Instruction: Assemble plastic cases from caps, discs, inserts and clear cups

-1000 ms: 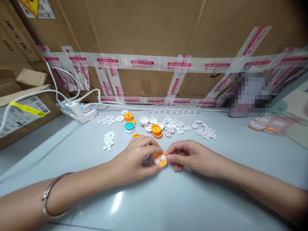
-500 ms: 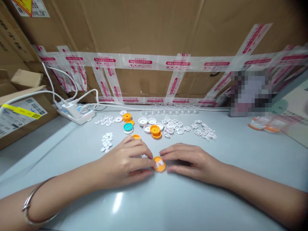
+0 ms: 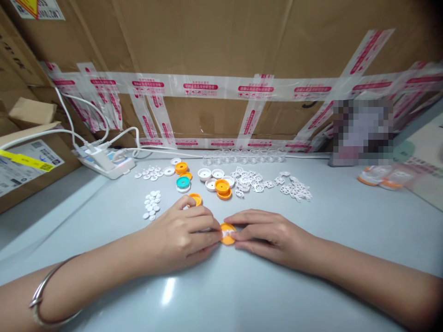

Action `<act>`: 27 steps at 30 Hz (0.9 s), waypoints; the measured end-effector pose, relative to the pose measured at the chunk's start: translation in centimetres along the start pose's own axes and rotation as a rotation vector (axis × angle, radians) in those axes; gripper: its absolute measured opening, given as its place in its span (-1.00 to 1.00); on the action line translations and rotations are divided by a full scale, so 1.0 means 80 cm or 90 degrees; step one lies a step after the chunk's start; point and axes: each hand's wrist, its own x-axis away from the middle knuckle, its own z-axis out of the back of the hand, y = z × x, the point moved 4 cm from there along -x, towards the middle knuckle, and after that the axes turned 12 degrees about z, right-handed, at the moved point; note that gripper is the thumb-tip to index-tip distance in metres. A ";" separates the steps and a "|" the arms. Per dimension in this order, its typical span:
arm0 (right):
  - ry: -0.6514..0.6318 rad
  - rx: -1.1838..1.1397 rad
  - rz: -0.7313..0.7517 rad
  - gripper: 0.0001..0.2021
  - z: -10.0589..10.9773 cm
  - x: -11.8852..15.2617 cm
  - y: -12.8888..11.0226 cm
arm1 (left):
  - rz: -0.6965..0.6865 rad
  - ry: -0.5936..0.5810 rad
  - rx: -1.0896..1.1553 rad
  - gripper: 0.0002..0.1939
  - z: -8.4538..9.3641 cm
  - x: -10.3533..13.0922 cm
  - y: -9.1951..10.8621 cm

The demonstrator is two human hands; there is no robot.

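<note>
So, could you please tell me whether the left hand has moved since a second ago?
Yes: judged against the right-hand orange stack, the left hand has shifted, mainly leftward.

The grey table [image 3: 263, 295] bears a row of clear cups [image 3: 244, 157], with a power strip [image 3: 116, 169] and white discs [image 3: 151, 208] to its left, rings [image 3: 204, 175] and lattices [image 3: 246, 179] in front, and orange-rimmed pots [image 3: 375, 176] rightward.
</note>
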 end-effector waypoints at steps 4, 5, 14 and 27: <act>0.019 -0.018 -0.008 -0.90 -0.001 -0.003 -0.003 | 0.035 0.012 0.037 -0.82 0.005 0.000 -0.006; 0.020 -0.023 -0.009 -0.91 -0.001 -0.003 -0.003 | 0.056 0.010 0.052 -0.82 0.008 0.000 -0.010; 0.029 -0.061 -0.019 -0.88 0.001 -0.002 0.001 | 0.222 -0.146 0.080 -0.74 0.015 0.005 -0.034; 0.040 -0.209 -0.174 -0.73 0.001 0.002 0.004 | 0.325 -0.185 0.617 -0.76 -0.008 -0.005 -0.038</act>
